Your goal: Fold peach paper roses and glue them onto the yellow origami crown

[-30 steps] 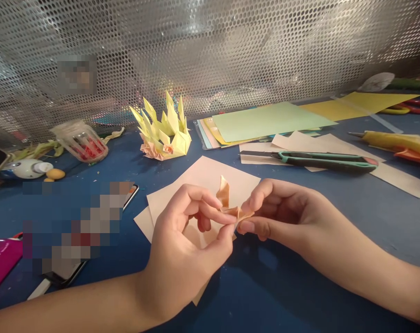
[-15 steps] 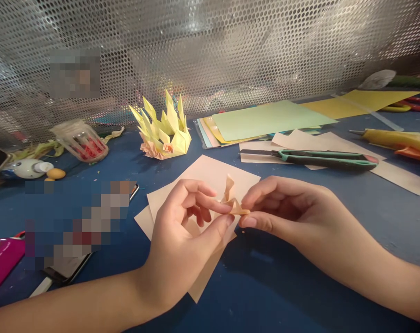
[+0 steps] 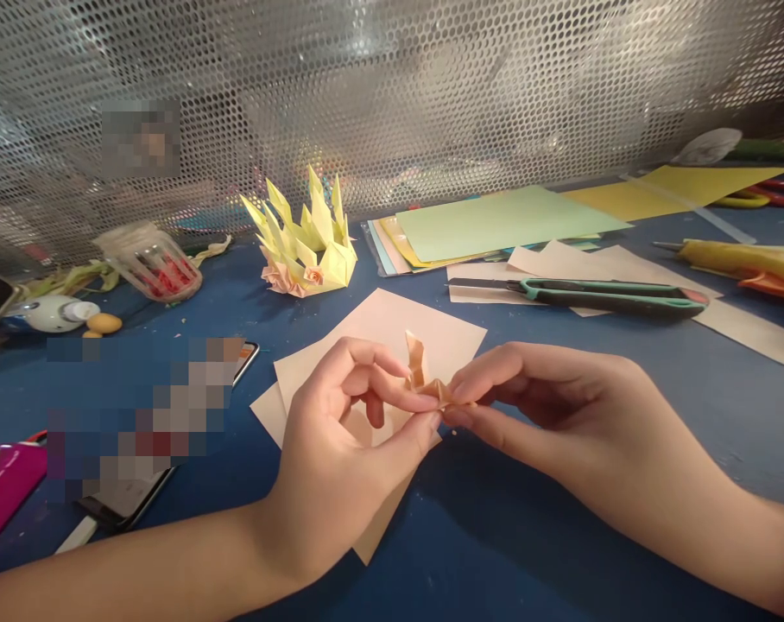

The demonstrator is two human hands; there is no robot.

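A small folded piece of peach paper point(image 3: 416, 358) is held between both hands, one flap of it standing up. My left hand point(image 3: 350, 432) pinches its lower part between thumb and index finger. On the other side, the thumb and index finger of my right hand point(image 3: 560, 415) close on the paper's right end, their tips nearly touching the left fingertips. Beneath the hands lie several pale pink paper sheets point(image 3: 379, 320), overlapping on the blue table point(image 3: 496, 553).
Behind the hands stands a yellow paper crown point(image 3: 320, 238). A cutter point(image 3: 612, 296) rests on paper strips at right, near a yellow glue gun point(image 3: 742, 259). Coloured sheets point(image 3: 496, 225) lie behind. At left are a phone point(image 3: 123, 501), a jar point(image 3: 152, 263) and a magenta object point(image 3: 7, 488).
My right hand has moved slightly left and now pinches the folded paper's right end. The upright flap has shifted left and turned a little.
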